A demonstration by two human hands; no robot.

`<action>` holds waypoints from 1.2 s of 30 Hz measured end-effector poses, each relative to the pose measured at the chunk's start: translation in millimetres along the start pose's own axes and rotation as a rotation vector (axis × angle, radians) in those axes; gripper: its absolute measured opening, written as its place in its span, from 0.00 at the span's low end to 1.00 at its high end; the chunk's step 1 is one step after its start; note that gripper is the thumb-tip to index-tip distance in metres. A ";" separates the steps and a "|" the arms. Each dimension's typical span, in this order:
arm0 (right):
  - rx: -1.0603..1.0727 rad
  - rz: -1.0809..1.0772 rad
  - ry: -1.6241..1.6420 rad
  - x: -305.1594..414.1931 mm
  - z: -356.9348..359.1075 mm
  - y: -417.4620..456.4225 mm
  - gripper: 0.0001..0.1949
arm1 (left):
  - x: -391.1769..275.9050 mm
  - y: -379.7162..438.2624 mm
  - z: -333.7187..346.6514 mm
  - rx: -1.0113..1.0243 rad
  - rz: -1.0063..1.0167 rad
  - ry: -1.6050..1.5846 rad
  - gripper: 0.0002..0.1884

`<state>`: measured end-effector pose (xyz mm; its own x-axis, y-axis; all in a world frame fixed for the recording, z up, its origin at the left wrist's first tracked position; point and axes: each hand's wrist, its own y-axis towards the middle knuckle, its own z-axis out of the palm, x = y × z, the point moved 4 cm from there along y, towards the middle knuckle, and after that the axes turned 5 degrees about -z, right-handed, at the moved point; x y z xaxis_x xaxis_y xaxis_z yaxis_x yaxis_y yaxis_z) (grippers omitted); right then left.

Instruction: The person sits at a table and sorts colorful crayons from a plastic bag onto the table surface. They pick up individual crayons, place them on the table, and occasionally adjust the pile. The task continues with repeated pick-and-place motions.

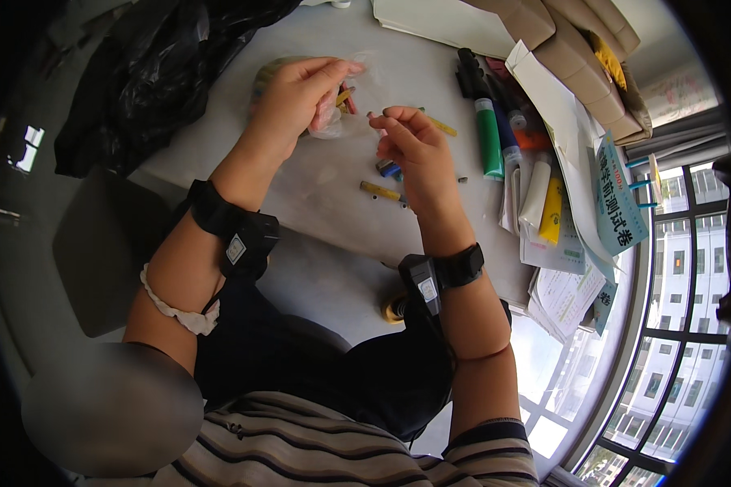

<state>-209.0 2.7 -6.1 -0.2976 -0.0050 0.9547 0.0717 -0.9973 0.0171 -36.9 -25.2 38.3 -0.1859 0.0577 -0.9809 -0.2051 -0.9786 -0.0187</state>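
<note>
My left hand [301, 91] grips a thin clear plastic bag [365, 73] over the table. Red and yellow crayon-like sticks [345, 100] show in or behind the bag's film. To its right, my right hand [411, 143] is raised with thumb and forefinger close together. A tiny dark bit shows at those fingertips, too small to tell whether it is held. Around the right hand lie a yellow stick [441, 125], a paper-wrapped yellow stick [380, 190], a blue piece [388, 168] and several small stubs. Behind my left hand, a greenish rounded thing [267, 76] is mostly hidden.
Paint tubes, one green [489, 140] and one yellow [550, 210], lie at the right among papers [569, 298] and a blue printed booklet [621, 195]. A black plastic bag [152, 79] covers the table's left side. The table's front edge [335, 240] runs below my hands.
</note>
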 end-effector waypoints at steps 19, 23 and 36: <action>-0.035 -0.443 -1.062 4.2 -13.6 -0.5 0.07 | 3.6 0.0 -3.2 0.047 -0.021 -0.045 0.14; -0.055 -0.233 -0.599 4.9 -21.5 -1.3 0.11 | 2.7 -0.9 -0.6 0.041 -0.037 -0.071 0.13; 0.212 0.010 -0.225 -8.5 22.0 -7.7 0.26 | 1.6 -3.8 2.3 0.033 -0.015 -0.093 0.16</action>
<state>-186.1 12.0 -7.9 -0.0790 0.0255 0.9965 0.2774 -0.9596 0.0465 -38.6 -21.0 37.3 -0.2711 0.0916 -0.9582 -0.2397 -0.9705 -0.0250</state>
